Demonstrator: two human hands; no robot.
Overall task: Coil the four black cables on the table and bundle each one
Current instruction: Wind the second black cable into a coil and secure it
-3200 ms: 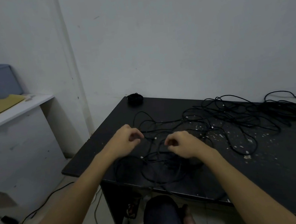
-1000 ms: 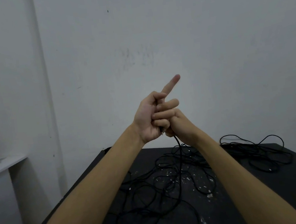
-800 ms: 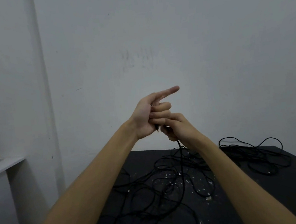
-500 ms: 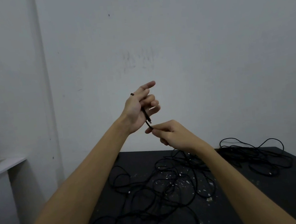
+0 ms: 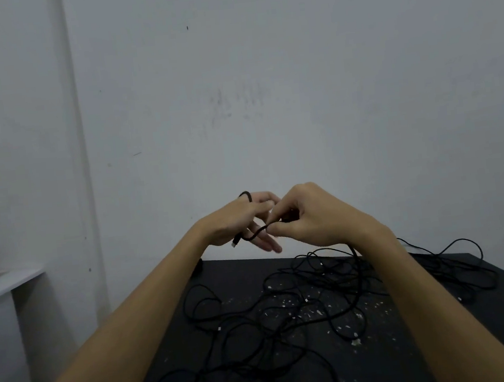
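Thin black cable (image 5: 256, 231) loops round straight-fingered left hand (image 5: 238, 220); right hand (image 5: 306, 216) pinches it.

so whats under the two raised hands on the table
Under the left hand and right hand lies a loose tangle of black cables on the black table, amid pale flecks. The forearms hide part of it.

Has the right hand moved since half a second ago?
Yes. The right hand rose against the wall smudge, now level with the left hand, pinching the cable.
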